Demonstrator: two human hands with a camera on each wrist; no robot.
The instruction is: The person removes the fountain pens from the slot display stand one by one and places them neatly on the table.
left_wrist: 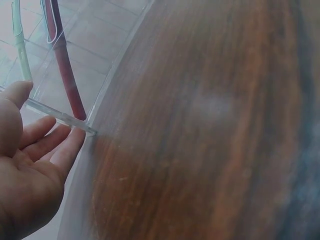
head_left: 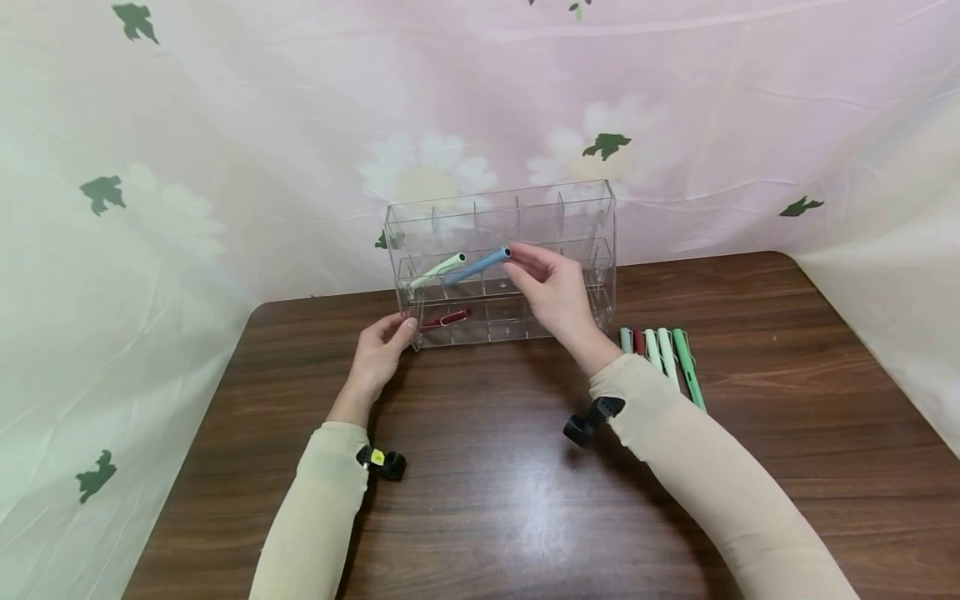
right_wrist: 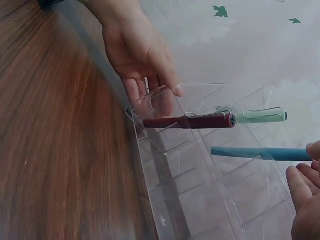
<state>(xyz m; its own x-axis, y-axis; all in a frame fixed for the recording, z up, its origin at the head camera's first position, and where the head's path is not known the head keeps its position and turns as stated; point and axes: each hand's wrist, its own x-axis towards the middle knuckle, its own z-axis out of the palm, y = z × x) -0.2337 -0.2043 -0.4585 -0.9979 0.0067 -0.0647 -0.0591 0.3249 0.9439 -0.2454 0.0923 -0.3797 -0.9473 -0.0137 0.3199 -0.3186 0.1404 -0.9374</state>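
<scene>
A clear tiered organizer (head_left: 504,335) with several compartments stands at the back of the table. My left hand (head_left: 377,357) grips its left side wall, thumb on one face and fingers along the other. The right hand (head_left: 558,296) pinches a blue pen (head_left: 480,265) by its capped end, its other end slanting down to the left at the middle tier. Left of it, a pale green pen (head_left: 438,271) leans in that tier's leftmost compartment. Below, a dark red pen (head_left: 446,320) lies tilted in the front tier's left compartment, close to the left fingers.
To the right of the organizer, several pens lie side by side, among them a green pen (head_left: 688,370) and a red pen (head_left: 639,342), partly hidden by the right sleeve. A floral cloth (head_left: 300,150) hangs behind the brown wooden table (head_left: 480,500).
</scene>
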